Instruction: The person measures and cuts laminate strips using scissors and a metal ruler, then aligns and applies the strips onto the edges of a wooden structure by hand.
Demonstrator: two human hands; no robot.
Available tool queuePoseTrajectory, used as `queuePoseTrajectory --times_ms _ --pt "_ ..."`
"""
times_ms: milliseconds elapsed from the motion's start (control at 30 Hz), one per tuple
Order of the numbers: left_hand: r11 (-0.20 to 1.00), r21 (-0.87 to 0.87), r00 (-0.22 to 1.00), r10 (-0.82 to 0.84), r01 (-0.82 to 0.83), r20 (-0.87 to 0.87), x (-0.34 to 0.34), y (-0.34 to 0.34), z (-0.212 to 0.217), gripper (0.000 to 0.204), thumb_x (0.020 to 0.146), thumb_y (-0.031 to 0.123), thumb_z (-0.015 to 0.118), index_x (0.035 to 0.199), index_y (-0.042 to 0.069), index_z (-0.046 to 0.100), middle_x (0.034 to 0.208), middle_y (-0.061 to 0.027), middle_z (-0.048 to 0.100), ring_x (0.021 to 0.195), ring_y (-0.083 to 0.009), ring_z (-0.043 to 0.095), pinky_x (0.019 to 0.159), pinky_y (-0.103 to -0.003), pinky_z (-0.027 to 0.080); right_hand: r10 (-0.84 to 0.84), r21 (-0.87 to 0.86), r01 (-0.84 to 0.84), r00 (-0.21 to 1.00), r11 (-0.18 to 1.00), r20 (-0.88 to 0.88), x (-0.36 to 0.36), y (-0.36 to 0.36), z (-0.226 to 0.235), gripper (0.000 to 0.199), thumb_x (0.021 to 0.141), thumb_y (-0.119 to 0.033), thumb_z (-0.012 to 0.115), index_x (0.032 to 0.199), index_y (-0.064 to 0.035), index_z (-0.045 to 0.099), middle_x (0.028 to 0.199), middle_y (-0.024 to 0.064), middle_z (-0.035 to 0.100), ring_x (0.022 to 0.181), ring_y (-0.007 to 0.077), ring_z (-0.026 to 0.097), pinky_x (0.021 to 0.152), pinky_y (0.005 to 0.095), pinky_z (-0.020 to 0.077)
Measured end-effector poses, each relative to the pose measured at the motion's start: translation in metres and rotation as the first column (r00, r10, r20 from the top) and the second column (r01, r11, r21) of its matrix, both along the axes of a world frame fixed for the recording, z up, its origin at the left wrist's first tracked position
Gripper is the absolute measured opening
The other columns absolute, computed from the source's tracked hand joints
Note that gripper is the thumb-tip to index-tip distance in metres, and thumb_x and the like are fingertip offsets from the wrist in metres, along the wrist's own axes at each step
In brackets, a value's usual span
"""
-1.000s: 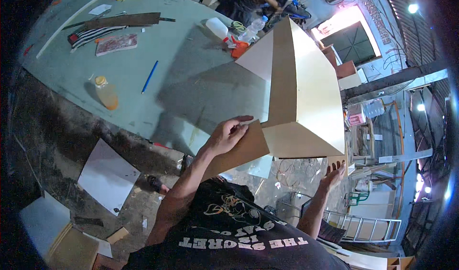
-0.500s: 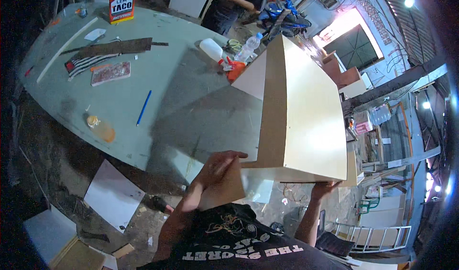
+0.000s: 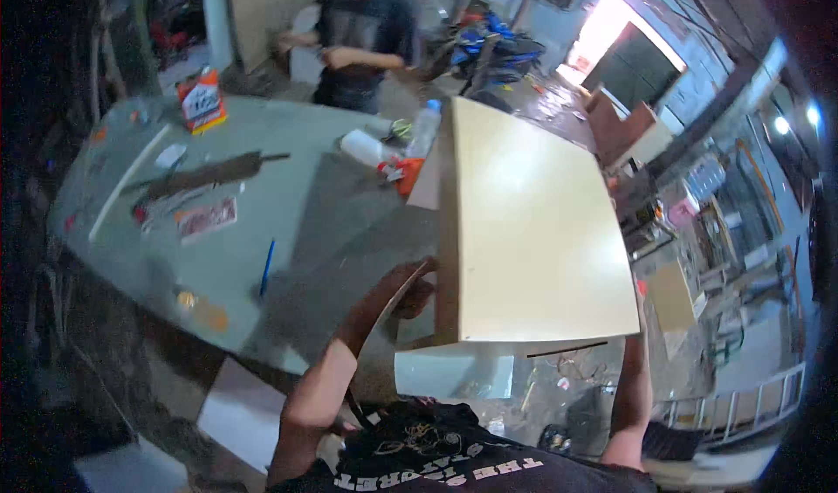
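A large cream box-shaped cabinet piece [image 3: 541,240] with a brown board edge stands tilted at the table's near right side. My left hand [image 3: 414,294] is at its left edge, fingers curled around a thin board [image 3: 384,318] seen almost edge-on. Along the right side of the cabinet piece my right hand [image 3: 640,314] reaches up against it; its fingers are mostly hidden behind that side. Just beyond the box lie a white bottle with a red-orange spray top [image 3: 362,148] and a clear plastic bottle [image 3: 425,129].
On the green table [image 3: 340,222] are a blue pencil [image 3: 267,268], a dark strip of wood [image 3: 209,174], a patterned block [image 3: 207,220] and an orange-white can [image 3: 202,102]. Another person [image 3: 362,43] stands beyond it. Loose panels [image 3: 240,414] and a ladder [image 3: 742,410] lie around.
The cream cabinet piece has turned, its broad face now more toward me. My right hand moved from its bottom corner up its right side. The thin board swung from face-on to edge-on.
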State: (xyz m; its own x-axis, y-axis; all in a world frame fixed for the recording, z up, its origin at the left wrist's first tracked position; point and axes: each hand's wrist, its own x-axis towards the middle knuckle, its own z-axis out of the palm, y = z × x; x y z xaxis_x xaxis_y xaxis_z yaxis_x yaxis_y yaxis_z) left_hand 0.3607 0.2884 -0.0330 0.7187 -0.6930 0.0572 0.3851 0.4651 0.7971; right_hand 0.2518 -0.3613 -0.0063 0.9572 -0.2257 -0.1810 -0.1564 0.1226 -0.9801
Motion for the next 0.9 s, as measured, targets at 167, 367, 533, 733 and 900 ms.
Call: queuePoseTrajectory --times_ms 167,367,533,733,900 --pt "0.891 0.313 0.819 0.434 -0.329 -0.375 -0.031 -0.017 0.047 0.040 0.107 0.035 0.053 0.136 0.008 0.060 0.116 -0.0094 0.068 0.104 -0.0200 0.065 0.092 -0.039 0.054 -0.101 0.250 0.094 0.995 0.964 0.014 0.037 0.125 0.056 0.060 0.106 -0.050 0.047 0.145 -0.0048 0.053 0.136 0.0110 0.063 0.119 0.0234 0.063 0.102 0.0391 0.0493" --pt "0.910 0.267 0.888 0.384 -0.317 -0.252 -0.011 -0.045 0.050 0.039 0.107 0.035 0.053 0.134 0.008 0.061 0.112 -0.0089 0.067 0.100 -0.0195 0.063 0.088 -0.038 0.053 0.040 0.414 -0.068 0.996 0.908 0.075 0.061 0.116 0.082 0.055 0.104 -0.051 0.050 0.132 -0.0049 0.062 0.121 0.0105 0.070 0.107 0.0198 0.068 0.092 0.0361 0.0543" --pt "0.903 0.275 0.896 0.391 -0.330 -0.210 -0.007 -0.043 0.052 0.038 0.107 0.035 0.053 0.132 0.008 0.061 0.109 -0.0086 0.067 0.096 -0.0191 0.062 0.085 -0.038 0.052 0.123 0.345 -0.151 0.987 0.926 0.102 0.106 0.095 0.057 0.042 0.100 -0.038 0.057 0.124 -0.0044 0.064 0.114 0.0103 0.070 0.100 0.0195 0.068 0.089 0.0351 0.0546" --pt "0.913 0.244 0.901 0.379 -0.327 -0.210 -0.013 -0.042 0.054 0.037 0.107 0.035 0.053 0.130 0.008 0.061 0.105 -0.0081 0.066 0.091 -0.0185 0.061 0.081 -0.037 0.050 0.051 0.138 -0.086 0.969 0.987 0.241 0.107 0.090 0.049 0.039 0.100 -0.034 0.054 0.122 -0.0038 0.064 0.108 0.0114 0.072 0.096 0.0240 0.070 0.084 0.0397 0.0570" --pt "0.867 0.262 0.857 0.477 -0.423 -0.194 -0.044 0.003 0.064 0.036 0.107 0.035 0.053 0.128 0.007 0.062 0.101 -0.0077 0.065 0.087 -0.0181 0.060 0.078 -0.036 0.049 0.100 -0.302 0.045 0.887 0.952 0.450 0.110 0.125 0.049 0.015 0.101 -0.021 0.055 0.105 -0.0077 0.061 0.090 0.0003 0.062 0.081 0.0083 0.060 0.071 0.0257 0.0510"
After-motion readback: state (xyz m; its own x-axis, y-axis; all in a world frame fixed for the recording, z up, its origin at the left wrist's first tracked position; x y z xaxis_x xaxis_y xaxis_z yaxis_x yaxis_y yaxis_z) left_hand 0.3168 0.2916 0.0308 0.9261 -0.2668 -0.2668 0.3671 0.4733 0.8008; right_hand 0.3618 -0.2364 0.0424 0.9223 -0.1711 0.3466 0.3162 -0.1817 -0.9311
